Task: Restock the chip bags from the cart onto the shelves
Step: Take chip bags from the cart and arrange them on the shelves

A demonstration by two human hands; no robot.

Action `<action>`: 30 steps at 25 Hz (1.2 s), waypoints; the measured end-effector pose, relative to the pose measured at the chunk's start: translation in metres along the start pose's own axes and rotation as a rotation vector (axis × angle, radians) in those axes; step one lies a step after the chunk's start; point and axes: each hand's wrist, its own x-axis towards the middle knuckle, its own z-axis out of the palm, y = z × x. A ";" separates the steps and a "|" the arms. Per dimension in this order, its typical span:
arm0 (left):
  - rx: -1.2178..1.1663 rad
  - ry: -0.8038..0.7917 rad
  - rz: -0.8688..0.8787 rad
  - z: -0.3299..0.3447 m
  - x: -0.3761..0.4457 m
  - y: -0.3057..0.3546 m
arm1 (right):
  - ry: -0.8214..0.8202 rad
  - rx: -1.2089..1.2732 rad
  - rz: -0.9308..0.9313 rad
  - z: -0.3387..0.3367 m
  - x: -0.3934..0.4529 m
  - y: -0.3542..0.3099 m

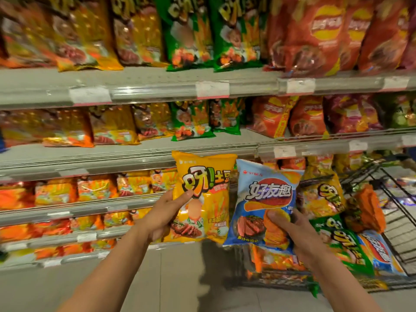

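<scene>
Both arms reach forward in front of the shelves [139, 154]. The left hand [167, 216] grips the yellow bag [209, 176] by its left edge. The right hand [292, 233] pinches the blue bag [265, 192] near its bottom (thumb on the front). Both bags stand upright, touching, tops up. The cart [396, 221], right of the blue bag, holds more bags.

Cart [391, 188] stands right of the shelves [135, 91].

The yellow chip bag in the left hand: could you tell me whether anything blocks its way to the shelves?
Nothing visible does. The left hand holds the yellow chip bag in open air before the grey shelves; the blue chip bag sits beside it.
</scene>
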 end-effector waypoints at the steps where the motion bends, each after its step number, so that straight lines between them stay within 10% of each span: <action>1: -0.003 0.006 0.004 -0.018 -0.005 0.000 | 0.004 -0.013 -0.002 0.019 -0.002 0.001; 14: -0.065 0.104 0.071 -0.188 -0.048 0.004 | -0.073 -0.123 -0.042 0.195 0.024 0.012; 30: 0.038 0.258 0.226 -0.173 0.111 0.126 | -0.155 -0.014 -0.045 0.190 0.192 -0.060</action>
